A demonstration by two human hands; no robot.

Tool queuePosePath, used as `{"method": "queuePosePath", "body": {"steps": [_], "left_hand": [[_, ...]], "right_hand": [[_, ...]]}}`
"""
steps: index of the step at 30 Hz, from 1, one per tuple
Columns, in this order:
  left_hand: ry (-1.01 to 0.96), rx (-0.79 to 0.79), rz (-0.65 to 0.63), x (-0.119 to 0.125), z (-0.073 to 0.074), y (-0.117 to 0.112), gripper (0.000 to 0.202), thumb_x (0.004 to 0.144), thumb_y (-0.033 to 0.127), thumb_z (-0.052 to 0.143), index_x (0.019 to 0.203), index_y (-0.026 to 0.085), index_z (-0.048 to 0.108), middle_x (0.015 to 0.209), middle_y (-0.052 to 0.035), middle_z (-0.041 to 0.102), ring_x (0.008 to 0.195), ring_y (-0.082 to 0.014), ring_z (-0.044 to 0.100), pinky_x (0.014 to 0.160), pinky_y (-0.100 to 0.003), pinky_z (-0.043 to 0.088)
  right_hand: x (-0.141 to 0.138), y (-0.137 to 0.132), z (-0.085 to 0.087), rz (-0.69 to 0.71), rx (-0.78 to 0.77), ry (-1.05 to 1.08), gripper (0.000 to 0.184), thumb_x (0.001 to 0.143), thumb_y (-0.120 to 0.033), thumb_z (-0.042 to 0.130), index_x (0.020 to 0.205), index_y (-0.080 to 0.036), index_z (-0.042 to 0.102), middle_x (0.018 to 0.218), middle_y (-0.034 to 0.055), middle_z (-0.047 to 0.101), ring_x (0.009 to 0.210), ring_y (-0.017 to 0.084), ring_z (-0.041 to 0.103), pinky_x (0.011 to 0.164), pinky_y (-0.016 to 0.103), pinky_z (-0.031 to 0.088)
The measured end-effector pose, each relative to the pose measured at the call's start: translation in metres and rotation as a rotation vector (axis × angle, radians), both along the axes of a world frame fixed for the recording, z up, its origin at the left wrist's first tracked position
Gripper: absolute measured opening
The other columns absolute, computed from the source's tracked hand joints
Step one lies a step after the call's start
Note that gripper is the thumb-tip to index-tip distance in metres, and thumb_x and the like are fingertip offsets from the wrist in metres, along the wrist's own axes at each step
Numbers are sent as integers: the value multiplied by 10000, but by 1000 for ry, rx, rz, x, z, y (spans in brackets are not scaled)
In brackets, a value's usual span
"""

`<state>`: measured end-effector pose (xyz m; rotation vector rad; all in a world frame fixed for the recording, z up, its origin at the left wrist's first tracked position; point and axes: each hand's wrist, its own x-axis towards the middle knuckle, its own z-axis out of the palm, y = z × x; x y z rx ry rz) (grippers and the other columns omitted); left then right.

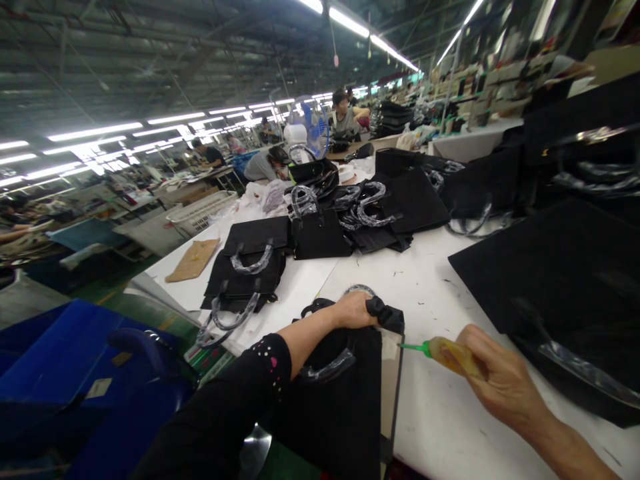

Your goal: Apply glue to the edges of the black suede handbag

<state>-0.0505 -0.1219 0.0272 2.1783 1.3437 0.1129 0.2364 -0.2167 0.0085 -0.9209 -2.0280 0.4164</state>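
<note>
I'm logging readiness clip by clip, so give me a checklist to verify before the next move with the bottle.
1. Right grip secure on the bottle: ok, fingers closed around it.
2. Green nozzle aimed at the pale strip along the bag's side: ok, it points that way.
3. Nozzle tip touching the bag: cannot tell from this angle.
4. Left grip steadying the bag: ok, at the bunched black material.
5. Plastic-wrapped front handle off the strip: ok, it lies over the front panel.
6. Enough left in the bottle: cannot tell.
</note>
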Motion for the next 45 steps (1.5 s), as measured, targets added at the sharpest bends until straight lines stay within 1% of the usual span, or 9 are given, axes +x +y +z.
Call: {"method": "queuePosePath", "body": {"steps": [6,9,20,24,28,32,35,40,45], "left_hand": [[-12,-2,-5,0,1,-1,209,723,344,691,645,161,629,583,30,545,590,-112,516,549,-209,375],[-13,-4,0,0,2,-1,204,716,329,696,627,162,621,567,29,536,589,-117,515,551,-213,379],[-14,-6,-9,-1,0,-1,232,720,351,701,623,165,602,571,34,515,573,-104,480,552,-217,360],[-15,-10,-15,-2,-3,-1,240,730,371,700,640,162,625,570,33,511,571,-105,477,558,-219,366],[-30,-12,-25,-3,-4,0,227,733,353,699,639,159,627,584,28,529,593,-110,497,556,-214,370],[-36,-12,-32,-4,-6,0,223,731,349,706,647,160,621,583,33,530,586,-108,499,562,-215,373],[-34,-11,-30,-4,-6,0,216,732,342,704,655,159,620,588,32,530,591,-108,502,558,-213,369],[-26,-10,-36,-2,-2,-1,211,731,325,702,636,160,610,567,38,511,562,-101,471,556,-218,365],[-28,-11,-46,-2,-2,0,196,735,297,684,620,158,606,571,33,513,576,-105,478,542,-219,349]], "right_hand": [[2,7,-1,-25,42,-12,215,979,-208,489,764,-214,488,720,-14,411,568,122,425,538,271,334],[2,8,0,17,-25,3,229,975,-230,521,749,-217,481,709,-18,412,559,122,432,525,269,336],[3,16,1,9,-54,8,260,995,-271,515,745,-217,469,715,-23,405,562,119,431,537,273,333],[3,15,3,64,-98,10,298,984,-303,561,722,-221,445,685,-33,373,535,116,402,511,274,315],[4,12,2,7,-12,25,249,986,-264,529,745,-217,487,703,-19,413,553,124,426,532,278,328],[6,12,-3,101,-69,17,254,986,-225,535,744,-215,458,711,-25,390,561,116,419,536,273,321],[6,13,-3,64,-37,27,246,987,-226,533,752,-213,460,720,-22,397,570,117,424,539,275,318],[6,5,-1,126,-113,5,259,990,-253,540,751,-217,445,711,-27,390,565,120,427,536,275,327],[6,-11,-2,128,-107,11,226,996,-187,467,774,-218,434,728,-17,413,578,120,448,535,271,344]]}}
